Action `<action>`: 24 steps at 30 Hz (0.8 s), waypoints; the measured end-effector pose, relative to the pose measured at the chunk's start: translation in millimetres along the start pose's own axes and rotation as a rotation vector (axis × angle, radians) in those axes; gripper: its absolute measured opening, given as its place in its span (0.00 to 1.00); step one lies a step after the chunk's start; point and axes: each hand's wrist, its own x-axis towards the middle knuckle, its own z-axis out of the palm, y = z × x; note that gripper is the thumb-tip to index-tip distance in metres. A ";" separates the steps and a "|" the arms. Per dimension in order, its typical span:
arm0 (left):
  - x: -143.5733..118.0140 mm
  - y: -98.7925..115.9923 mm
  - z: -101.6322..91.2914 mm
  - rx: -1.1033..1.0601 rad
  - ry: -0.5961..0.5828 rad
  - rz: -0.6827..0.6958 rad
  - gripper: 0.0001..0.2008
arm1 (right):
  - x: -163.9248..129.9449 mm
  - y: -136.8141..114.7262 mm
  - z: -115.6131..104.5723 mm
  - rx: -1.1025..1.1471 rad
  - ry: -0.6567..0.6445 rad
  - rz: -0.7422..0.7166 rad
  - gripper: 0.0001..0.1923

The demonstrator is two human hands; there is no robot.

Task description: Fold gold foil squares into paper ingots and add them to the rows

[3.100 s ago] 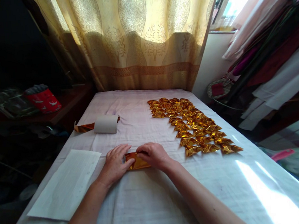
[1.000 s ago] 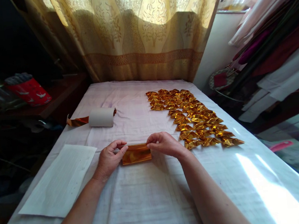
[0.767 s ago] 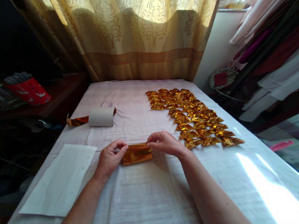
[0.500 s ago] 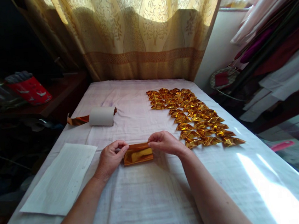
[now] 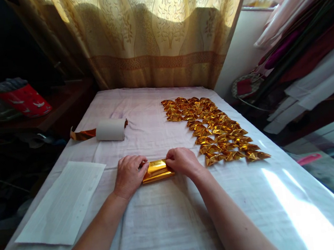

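At the centre of the frame, the left hand point(image 5: 129, 176) and right hand point(image 5: 183, 162) are each pinching an end of the shiny gold foil rectangle point(image 5: 157, 171), which is lying on the white cloth-covered desk point(image 5: 171, 224).

Both hands have dropped from a raised pinch onto the gold foil point(image 5: 157, 171), now narrower between them than half a second ago and curved into a bright, rounded fold. The left hand point(image 5: 129, 175), earlier curled open at the foil's end, lies knuckles-up over it; the right hand point(image 5: 183, 162) has closed in over the opposite end, pressing down.
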 end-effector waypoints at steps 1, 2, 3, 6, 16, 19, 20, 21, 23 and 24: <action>0.3 -1.2 0.8 -0.004 -0.002 0.001 0.04 | -0.1 -0.3 0.4 -0.011 -0.004 0.000 0.08; 0.6 -2.3 1.5 -0.008 0.002 -0.001 0.03 | -0.1 -0.6 0.9 -0.020 -0.010 0.001 0.08; 0.9 -3.3 2.1 -0.012 0.008 -0.004 0.03 | 0.0 -0.8 1.5 -0.026 -0.012 0.001 0.08; 1.7 -4.2 2.1 -0.008 0.017 -0.003 0.04 | 0.6 -1.7 4.1 -0.062 0.027 -0.040 0.09; 2.2 6.1 -16.7 0.057 -0.061 0.161 0.07 | 1.3 -4.4 11.4 -0.084 -0.010 -0.340 0.11; 0.9 9.0 -17.0 0.092 -0.082 0.174 0.08 | 0.8 -3.0 12.9 -0.026 -0.005 -0.331 0.12; 0.5 9.6 -16.5 0.106 -0.086 0.174 0.08 | 0.9 -2.8 13.7 0.006 0.008 -0.324 0.12; 0.3 10.0 -16.0 0.115 -0.089 0.173 0.08 | 1.1 -2.9 14.7 0.036 0.021 -0.309 0.12; -0.1 10.8 -15.2 0.122 -0.094 0.166 0.08 | 1.9 -4.0 16.8 0.072 0.044 -0.264 0.12; -0.2 11.2 -15.2 0.126 -0.098 0.162 0.08 | 2.4 -4.8 17.8 0.074 0.048 -0.242 0.11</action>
